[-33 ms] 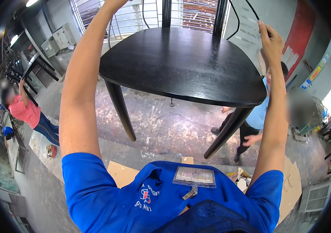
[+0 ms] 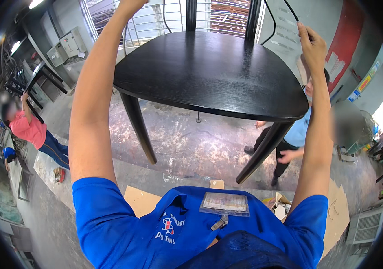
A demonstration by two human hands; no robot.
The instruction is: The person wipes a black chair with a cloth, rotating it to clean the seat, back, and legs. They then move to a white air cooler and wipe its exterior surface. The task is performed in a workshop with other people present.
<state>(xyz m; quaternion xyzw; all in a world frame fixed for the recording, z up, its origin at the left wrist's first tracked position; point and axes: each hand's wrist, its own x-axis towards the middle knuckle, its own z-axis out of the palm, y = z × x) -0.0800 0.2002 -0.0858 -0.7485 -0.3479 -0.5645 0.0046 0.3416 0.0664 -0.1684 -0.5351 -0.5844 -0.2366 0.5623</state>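
A glossy black chair (image 2: 200, 71) hangs in front of me at chest height or above, its seat tilted toward me. Its two front legs point down over the floor and its back posts run up out of view. Thin bent black wires (image 2: 274, 24) rise beside the seat's back edge. My right hand (image 2: 313, 44), raised at the right, is closed, with thumb and fingers pinching the end of a thin black wire (image 2: 292, 10). My left hand (image 2: 132, 4) is raised at the top edge, left of the back posts; its fingers are mostly cut off.
A person in light blue (image 2: 300, 130) stands beyond the chair at the right. Another in pink (image 2: 27, 127) stands at the left, beside dark furniture (image 2: 48, 76). Cardboard sheets (image 2: 142, 201) lie on the floor near me. A barred window (image 2: 227, 22) is behind the chair.
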